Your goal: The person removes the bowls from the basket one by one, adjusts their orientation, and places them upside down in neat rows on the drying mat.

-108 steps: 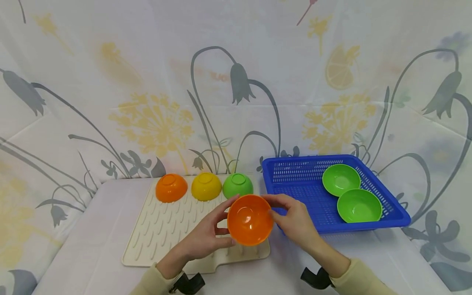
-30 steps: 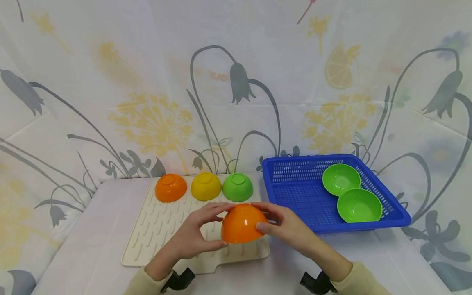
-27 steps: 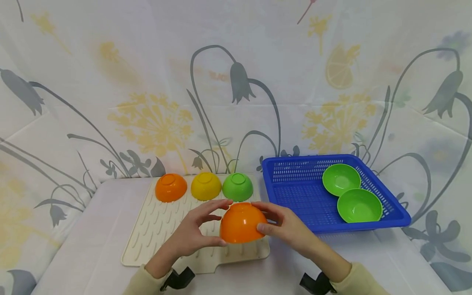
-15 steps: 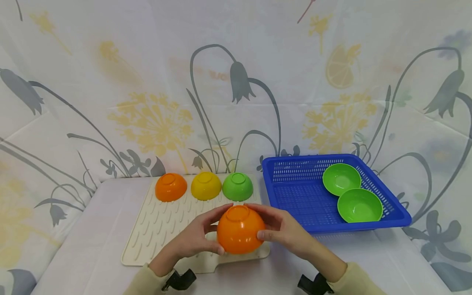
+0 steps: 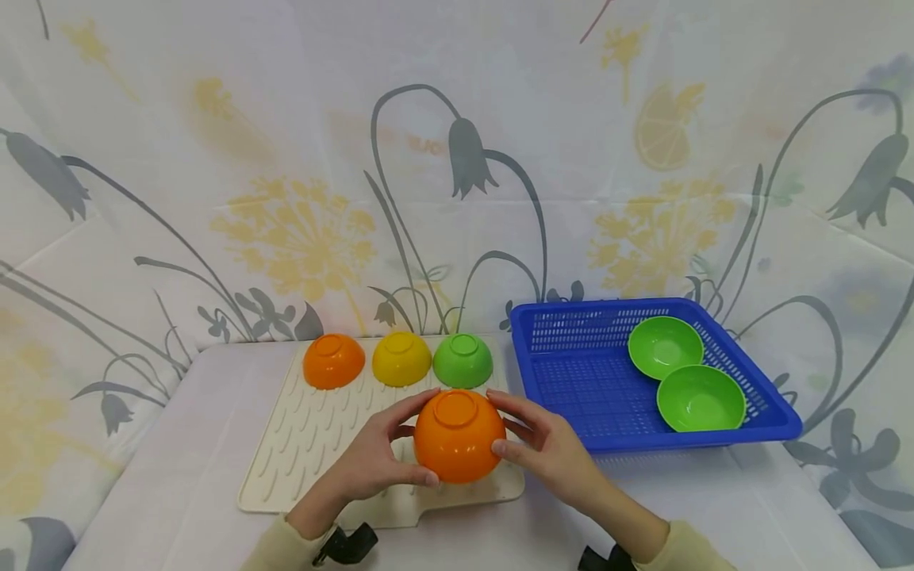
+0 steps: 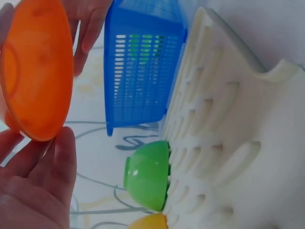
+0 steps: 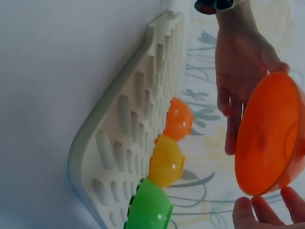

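Observation:
Both hands hold an orange bowl [image 5: 459, 448] upside down, its ring base facing up toward the head camera. My left hand [image 5: 367, 460] grips its left side, thumb low and fingers behind the rim. On the right side my right hand [image 5: 553, 456] pinches it between thumb and fingers. Both wrist views show the bowl raised above the cream drainer mat [image 5: 286, 468], its hollow side facing down. Along the mat's back edge, another orange bowl [image 5: 333, 362], a yellow bowl [image 5: 401, 359] and a green bowl [image 5: 462, 361] sit upside down in a row.
A blue perforated basket [image 5: 564, 396] stands right of the mat. Two green bowls lie in its right part, a rear one [image 5: 666, 349] and a front one [image 5: 701, 400], openings up. A floral curtain [image 5: 457, 238] rises behind the white-covered table [image 5: 178, 476].
The held orange bowl showed its inside to the head camera at first and has since been turned base up. It has shifted slightly left with both hands. The other bowls stay put.

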The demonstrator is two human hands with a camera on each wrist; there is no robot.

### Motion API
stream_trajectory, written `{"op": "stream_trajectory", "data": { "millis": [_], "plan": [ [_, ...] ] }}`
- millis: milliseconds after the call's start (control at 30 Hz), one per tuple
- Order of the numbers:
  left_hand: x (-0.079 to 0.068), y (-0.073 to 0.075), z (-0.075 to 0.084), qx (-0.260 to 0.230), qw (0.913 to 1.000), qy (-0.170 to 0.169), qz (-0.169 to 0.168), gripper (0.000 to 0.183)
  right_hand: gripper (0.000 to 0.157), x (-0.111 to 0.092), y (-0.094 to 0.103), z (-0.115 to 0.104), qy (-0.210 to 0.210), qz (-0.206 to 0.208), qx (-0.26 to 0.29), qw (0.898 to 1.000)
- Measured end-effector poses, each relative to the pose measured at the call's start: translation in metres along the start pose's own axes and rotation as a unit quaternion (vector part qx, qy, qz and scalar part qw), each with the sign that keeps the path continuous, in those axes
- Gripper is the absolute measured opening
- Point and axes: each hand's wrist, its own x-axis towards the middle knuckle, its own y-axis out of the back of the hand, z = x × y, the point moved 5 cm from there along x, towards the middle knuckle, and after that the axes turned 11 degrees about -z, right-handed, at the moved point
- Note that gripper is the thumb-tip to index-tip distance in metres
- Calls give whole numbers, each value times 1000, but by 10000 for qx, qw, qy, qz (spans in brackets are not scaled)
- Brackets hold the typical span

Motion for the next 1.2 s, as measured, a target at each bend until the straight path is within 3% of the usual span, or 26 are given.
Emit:
{"op": "stream_trajectory", "data": {
  "millis": [133,433,667,900,1200],
  "plan": [
    [-1,0,-1,202,9996,96,158,88,57,-3,-5,3,-125,320,-28,9994],
    [-3,0,0,465,9973,286,497,86,68,-2,-20,5,-223,520,-3,9984],
    [-8,2,-2,729,9926,703,676,88,76,6,-26,14,-218,356,-67,9991],
    [-14,8,-9,1055,9807,1457,763,91,77,18,-35,30,-465,369,-92,9982],
    [-33,25,-15,1785,9568,1973,1169,94,70,46,-56,36,-568,657,-212,9960]
  ]
}}
